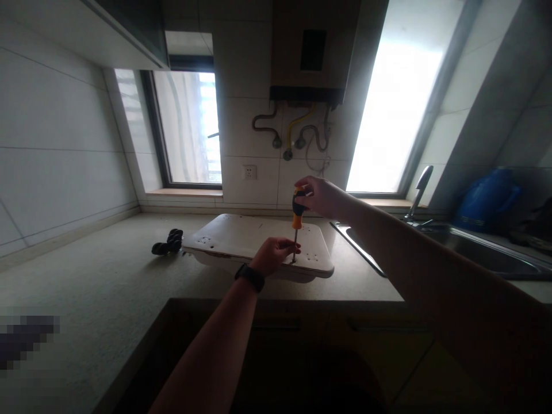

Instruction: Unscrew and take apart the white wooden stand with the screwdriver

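My right hand [317, 195] is closed around the top of a yellow-and-black screwdriver [297, 214], which stands upright. Its metal shaft points down to a hole near the front edge of a white rectangular panel with rounded corners [245, 233]. Low on the shaft, the fingers of my left hand [276, 253] pinch it just above the panel; a dark band circles that wrist. Small holes cluster near the panel's corners. Whether a screw sits under the tip is too small to tell. The panel tops a shallow white body resting on the counter.
A black twisted object [168, 242] lies left of the panel on the pale counter [107, 270]. To the right are a steel sink [466, 247], a tap [418, 192] and a blue container [487, 195]. A water heater [313, 52] with pipes hangs on the wall.
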The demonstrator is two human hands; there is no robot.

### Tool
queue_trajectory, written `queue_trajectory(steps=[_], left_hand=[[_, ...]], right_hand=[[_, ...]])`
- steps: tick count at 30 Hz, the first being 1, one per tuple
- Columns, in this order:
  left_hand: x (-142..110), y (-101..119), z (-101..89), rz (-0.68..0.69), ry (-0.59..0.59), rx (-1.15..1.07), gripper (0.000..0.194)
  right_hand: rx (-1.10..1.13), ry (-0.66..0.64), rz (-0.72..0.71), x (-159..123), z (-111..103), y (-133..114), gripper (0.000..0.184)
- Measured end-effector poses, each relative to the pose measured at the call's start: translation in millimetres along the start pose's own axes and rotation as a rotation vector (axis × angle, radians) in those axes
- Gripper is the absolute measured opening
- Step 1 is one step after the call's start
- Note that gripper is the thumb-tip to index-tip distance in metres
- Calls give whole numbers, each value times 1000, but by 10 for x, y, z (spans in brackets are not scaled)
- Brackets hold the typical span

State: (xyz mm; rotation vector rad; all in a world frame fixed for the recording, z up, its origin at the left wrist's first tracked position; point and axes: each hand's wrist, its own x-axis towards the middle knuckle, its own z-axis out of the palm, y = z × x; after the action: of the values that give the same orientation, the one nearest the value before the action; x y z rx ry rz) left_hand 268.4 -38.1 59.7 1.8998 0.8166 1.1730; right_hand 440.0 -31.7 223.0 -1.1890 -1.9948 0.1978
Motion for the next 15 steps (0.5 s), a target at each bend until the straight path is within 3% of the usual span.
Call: queue_trajectory(steps=[4,12,15], left_hand=[[14,-20,50,-21,95,22,26],[24,2,112,-98,251,91,33],[18,-1,106,-90,264,90,37]], right_hand=[[-7,-14,-28,-28,-27,-41,32],[-85,69,-21,-64,51,-54,54],[-113,111,8,-72,80,-92,51]])
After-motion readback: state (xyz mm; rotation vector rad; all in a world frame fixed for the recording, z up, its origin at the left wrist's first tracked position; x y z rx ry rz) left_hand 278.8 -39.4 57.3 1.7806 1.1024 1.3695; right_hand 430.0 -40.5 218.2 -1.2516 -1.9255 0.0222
